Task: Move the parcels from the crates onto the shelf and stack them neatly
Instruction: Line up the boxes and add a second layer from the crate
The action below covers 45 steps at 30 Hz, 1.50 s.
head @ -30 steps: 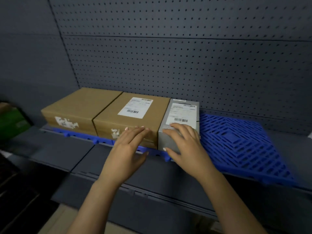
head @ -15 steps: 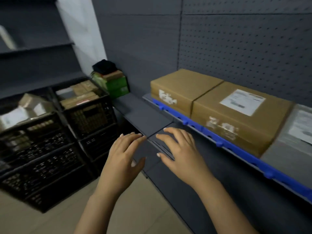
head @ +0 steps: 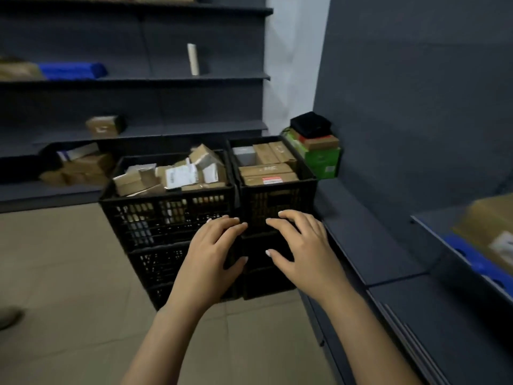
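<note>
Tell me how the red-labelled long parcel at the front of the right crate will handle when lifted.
The red-labelled parcel looks like straight-edged cardboard, so probably stiff, not floppy. Long and narrow, it may tilt if gripped at one end. It lies snug between the crate wall and another box, so it may drag coming out.

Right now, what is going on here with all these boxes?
A person faces two stacks of black crates on the floor. The left crate holds a loose jumble of parcels; the right crate holds neatly packed ones. The left hand and right hand are held out toward the crates, fingers relaxed, holding nothing. At the far right, a brown parcel lies on a blue mat.
</note>
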Available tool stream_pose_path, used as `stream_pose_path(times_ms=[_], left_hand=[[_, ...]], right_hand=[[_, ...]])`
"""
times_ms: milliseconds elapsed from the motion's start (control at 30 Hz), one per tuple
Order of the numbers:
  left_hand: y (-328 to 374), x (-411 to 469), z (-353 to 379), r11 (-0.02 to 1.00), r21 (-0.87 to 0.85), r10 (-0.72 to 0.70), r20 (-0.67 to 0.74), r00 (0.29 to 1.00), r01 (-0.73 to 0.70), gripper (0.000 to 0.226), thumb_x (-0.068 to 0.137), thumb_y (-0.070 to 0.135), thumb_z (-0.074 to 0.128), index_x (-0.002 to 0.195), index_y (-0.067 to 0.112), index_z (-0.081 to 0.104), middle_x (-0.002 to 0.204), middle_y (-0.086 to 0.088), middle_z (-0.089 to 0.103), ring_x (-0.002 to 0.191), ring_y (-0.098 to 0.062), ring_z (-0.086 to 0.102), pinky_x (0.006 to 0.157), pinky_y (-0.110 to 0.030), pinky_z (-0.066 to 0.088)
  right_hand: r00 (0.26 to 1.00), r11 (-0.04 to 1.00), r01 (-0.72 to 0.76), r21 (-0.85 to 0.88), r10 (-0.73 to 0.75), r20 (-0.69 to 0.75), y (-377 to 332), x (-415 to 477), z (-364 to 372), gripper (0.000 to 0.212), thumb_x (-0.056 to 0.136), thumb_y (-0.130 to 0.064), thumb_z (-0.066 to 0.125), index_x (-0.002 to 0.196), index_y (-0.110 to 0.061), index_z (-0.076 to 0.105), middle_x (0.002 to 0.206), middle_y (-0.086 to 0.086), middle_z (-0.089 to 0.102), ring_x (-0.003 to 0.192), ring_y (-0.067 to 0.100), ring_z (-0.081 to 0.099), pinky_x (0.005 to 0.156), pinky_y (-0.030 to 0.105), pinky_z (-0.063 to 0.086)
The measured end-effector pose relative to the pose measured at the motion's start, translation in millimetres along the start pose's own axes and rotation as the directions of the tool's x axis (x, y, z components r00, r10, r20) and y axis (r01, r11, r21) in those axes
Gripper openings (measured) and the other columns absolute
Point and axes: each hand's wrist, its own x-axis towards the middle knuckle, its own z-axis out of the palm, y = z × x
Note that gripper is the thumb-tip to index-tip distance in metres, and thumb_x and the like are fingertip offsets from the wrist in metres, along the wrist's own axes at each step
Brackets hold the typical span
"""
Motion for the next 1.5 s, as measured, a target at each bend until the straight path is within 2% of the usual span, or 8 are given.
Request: stream_pose_path(times_ms=[367,600,700,800,1100,1200,1300,1500], left_hand=[[-104,69,20,0.986,0.062,-0.149,-0.052,0.987,0.152,0.061,0.074,0.025,0.08,0.13,0.02,0.056,0.132,0.003,0.052,0.129,-0.018,0.044,0.109,-0.04,0.035],[-139,173,79,0.982,0.062,-0.174,-0.052,0.983,0.177,0.062,0.075,0.028,0.078,0.132,0.022,0.054,0.133,0.006,0.05,0.126,-0.013,0.044,0.107,-0.031,0.033],[-150,219,106,0.981,0.043,-0.186,-0.042,0.982,0.188,0.061,0.077,0.028,0.077,0.133,0.023,0.053,0.134,0.007,0.049,0.128,-0.012,0.041,0.107,-0.033,0.036],[-159,254,131,0.977,0.002,-0.215,-0.037,0.976,0.215,0.061,0.078,0.028,0.077,0.134,0.023,0.053,0.135,0.007,0.048,0.13,-0.014,0.042,0.107,-0.037,0.039],[-211,338,207,0.98,-0.008,-0.195,0.115,0.974,0.198,0.067,0.074,0.03,0.079,0.135,0.021,0.052,0.136,0.003,0.049,0.128,-0.017,0.042,0.107,-0.035,0.036],[-239,366,233,0.98,-0.006,-0.195,0.184,0.963,0.2,0.07,0.074,0.031,0.079,0.137,0.023,0.05,0.138,0.003,0.048,0.131,-0.017,0.04,0.108,-0.03,0.029],[-266,389,261,0.982,-0.002,-0.182,0.279,0.943,0.19,0.072,0.075,0.032,0.076,0.14,0.026,0.046,0.14,0.006,0.046,0.133,-0.015,0.037,0.11,-0.027,0.024],[-303,413,312,0.977,-0.006,-0.183,0.476,0.86,0.212,0.069,0.083,0.042,0.066,0.145,0.029,0.037,0.147,0.005,0.036,0.138,-0.017,0.031,0.115,-0.035,0.025]], right_hand=[[0.989,0.992,0.091,0.091,-0.101,0.108,20,133,77,0.052,0.087,-0.034,0.066,0.136,-0.031,0.048,0.138,-0.007,0.04,0.131,0.014,0.031,0.111,0.032,0.024],[0.987,0.992,0.089,0.084,-0.099,0.126,98,228,101,0.051,0.088,-0.035,0.065,0.136,-0.032,0.046,0.139,-0.008,0.036,0.13,0.013,0.027,0.112,0.037,0.027],[0.988,0.995,0.063,0.081,-0.074,0.133,138,268,105,0.05,0.087,-0.034,0.066,0.133,-0.033,0.048,0.137,-0.008,0.037,0.13,0.013,0.029,0.111,0.037,0.029],[0.988,0.997,0.044,0.064,-0.053,0.146,173,301,110,0.05,0.086,-0.033,0.067,0.133,-0.03,0.049,0.138,-0.007,0.037,0.13,0.015,0.03,0.109,0.032,0.024],[0.976,0.999,-0.036,0.005,0.034,0.217,252,370,153,0.056,0.085,-0.034,0.067,0.136,-0.032,0.044,0.135,-0.008,0.037,0.124,0.009,0.025,0.111,0.033,0.023],[0.964,0.997,-0.076,0.002,0.073,0.255,273,396,175,0.057,0.085,-0.037,0.067,0.137,-0.032,0.044,0.136,-0.01,0.036,0.126,0.009,0.025,0.112,0.032,0.023],[0.939,0.991,-0.134,-0.019,0.133,0.317,291,419,198,0.058,0.087,-0.038,0.065,0.139,-0.033,0.041,0.138,-0.009,0.034,0.129,0.012,0.026,0.111,0.032,0.024],[0.861,0.977,-0.21,-0.044,0.206,0.465,318,445,244,0.065,0.087,-0.04,0.065,0.143,-0.035,0.033,0.143,-0.009,0.031,0.133,0.012,0.024,0.113,0.032,0.022]])
